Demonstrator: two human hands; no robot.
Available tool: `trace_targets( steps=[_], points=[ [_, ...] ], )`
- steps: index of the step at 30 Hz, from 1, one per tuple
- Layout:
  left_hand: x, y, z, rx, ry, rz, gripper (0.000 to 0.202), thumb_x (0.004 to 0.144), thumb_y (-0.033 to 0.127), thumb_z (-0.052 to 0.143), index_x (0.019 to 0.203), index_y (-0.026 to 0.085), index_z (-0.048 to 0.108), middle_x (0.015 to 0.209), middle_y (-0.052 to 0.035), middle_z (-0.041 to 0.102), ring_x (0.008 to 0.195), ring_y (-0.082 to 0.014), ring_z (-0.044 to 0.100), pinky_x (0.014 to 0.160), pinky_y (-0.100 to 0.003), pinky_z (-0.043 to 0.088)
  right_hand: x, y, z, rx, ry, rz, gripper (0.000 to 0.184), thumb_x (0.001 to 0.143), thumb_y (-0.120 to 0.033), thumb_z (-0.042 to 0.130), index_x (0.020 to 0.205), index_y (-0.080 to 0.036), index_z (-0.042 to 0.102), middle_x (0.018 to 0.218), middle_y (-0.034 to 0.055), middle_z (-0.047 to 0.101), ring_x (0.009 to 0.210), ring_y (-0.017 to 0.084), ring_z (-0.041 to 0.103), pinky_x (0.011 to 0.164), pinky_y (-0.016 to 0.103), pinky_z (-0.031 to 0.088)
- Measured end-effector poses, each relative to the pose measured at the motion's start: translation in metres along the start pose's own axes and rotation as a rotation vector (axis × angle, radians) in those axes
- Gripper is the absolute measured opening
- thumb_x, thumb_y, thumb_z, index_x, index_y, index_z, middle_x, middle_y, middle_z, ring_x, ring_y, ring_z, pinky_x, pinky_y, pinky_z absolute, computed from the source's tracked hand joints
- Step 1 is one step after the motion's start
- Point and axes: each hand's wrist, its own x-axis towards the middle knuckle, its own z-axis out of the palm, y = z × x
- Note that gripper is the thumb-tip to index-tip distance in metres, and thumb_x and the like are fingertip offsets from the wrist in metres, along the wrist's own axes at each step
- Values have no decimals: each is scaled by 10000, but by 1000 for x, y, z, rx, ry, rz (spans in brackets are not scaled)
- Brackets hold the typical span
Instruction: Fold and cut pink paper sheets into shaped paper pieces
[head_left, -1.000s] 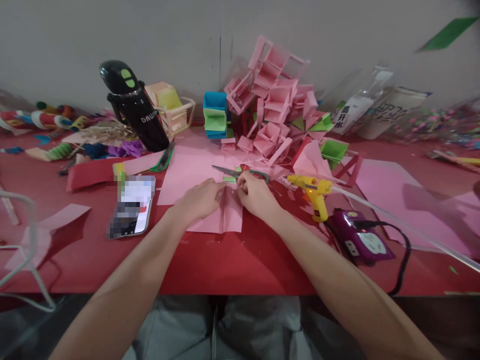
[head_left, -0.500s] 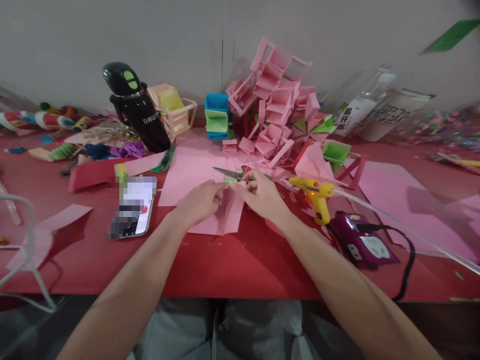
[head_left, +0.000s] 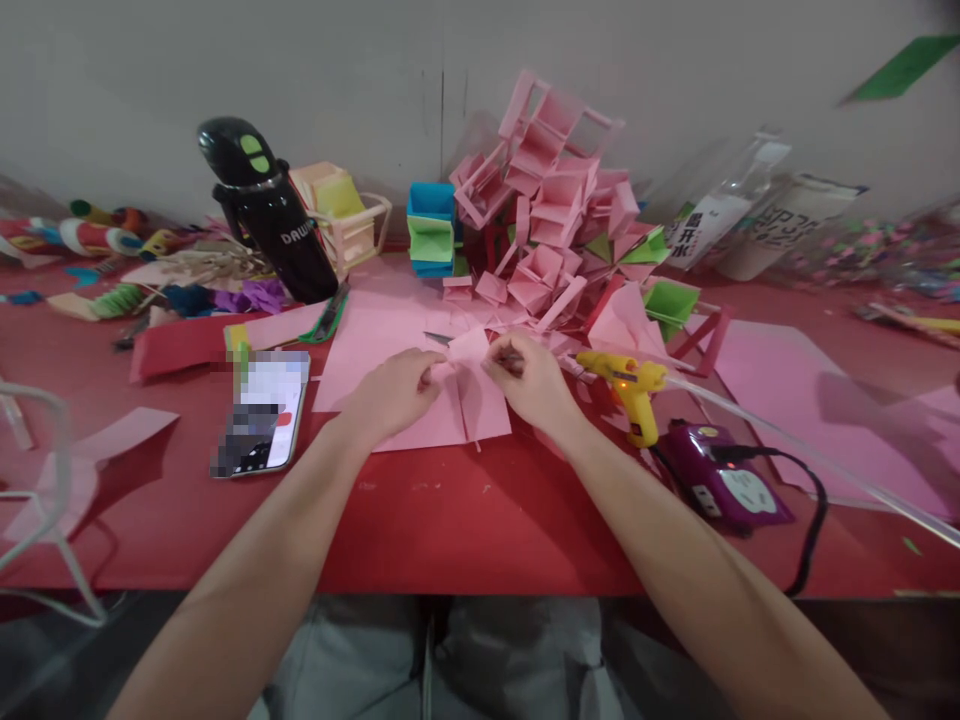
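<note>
In the head view, the folded pink paper sheet [head_left: 480,410] lies on the red table [head_left: 465,520], just in front of the person. The left hand [head_left: 394,392] pinches its raised flap, fingers together, and the right hand [head_left: 529,380] has its fingers closed on the other side of the same flap. Grey metal scissors [head_left: 437,338] peek out behind the paper; a yellow plastic glue gun [head_left: 626,385] stands near the right hand. I think a good fold needs the edges matched first, then a firm press along the crease.

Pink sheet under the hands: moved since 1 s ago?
Yes. The pink sheet shifted right, toward the yellow glue gun; its flap now covers most of the scissors.
</note>
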Motion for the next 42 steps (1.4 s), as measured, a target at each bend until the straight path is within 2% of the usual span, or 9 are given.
trace_targets(
  steps=[4,8,18,21,24,26,32,36,42],
  points=[
    [-1,3,5,64,-25,11,389,959,283,440,1260,258,686,1109,-85,673,995,-247,641,897,-384,494,-1,1,-1,-73,-55,45,143,813,-293,658,833,-209,545,765,1,604,681,140,562,657,286,460],
    [-3,9,4,98,-66,1,401,982,303,405,1240,263,709,1046,-95,638,947,-247,648,860,-381,497,-4,1,-5,-160,-144,99,122,802,-200,613,841,-222,499,577,-62,539,528,118,488,584,274,377],
    [-4,14,4,135,-120,-40,393,1001,425,409,1163,256,725,1050,-103,604,892,-260,650,808,-403,488,-8,-3,-6,-281,-241,133,163,800,-140,579,849,-235,455,541,-69,544,515,136,517,572,276,355],
    [-4,12,6,119,-89,-26,349,991,399,432,1091,251,732,1014,-90,599,898,-249,644,808,-384,484,-8,-8,-11,-207,-201,190,201,803,-231,654,829,-239,455,520,-82,509,478,126,488,530,270,338],
    [-4,12,6,142,-61,-28,299,979,363,447,995,239,718,994,-79,595,876,-237,634,759,-357,474,-7,-11,-17,-2,-297,287,224,804,-288,674,848,-243,459,515,-87,517,415,123,490,459,252,352],
    [-3,13,4,178,-47,-52,274,972,350,451,1001,239,700,1007,-81,602,867,-240,627,700,-341,455,-6,-10,-18,64,-362,256,185,809,-278,660,862,-235,487,567,-64,567,436,124,526,461,251,395],
    [-4,17,-1,189,-30,-70,251,968,352,452,984,249,681,997,-66,618,850,-232,613,621,-311,386,-4,2,-9,-85,-233,12,44,818,-218,610,847,-185,606,782,33,663,711,161,630,658,292,494],
    [-4,14,0,175,-74,-45,269,967,378,456,928,238,683,942,-63,601,792,-213,594,625,-312,376,-5,4,-6,-99,-217,65,104,838,-279,635,877,-187,608,730,18,658,643,153,622,622,287,481],
    [-1,9,4,105,-82,-54,330,961,366,457,1107,246,728,943,-75,596,849,-237,609,731,-350,421,-6,0,-8,-119,-293,180,76,835,-187,619,803,-199,551,513,-37,608,422,119,573,504,247,439]
  ],
)
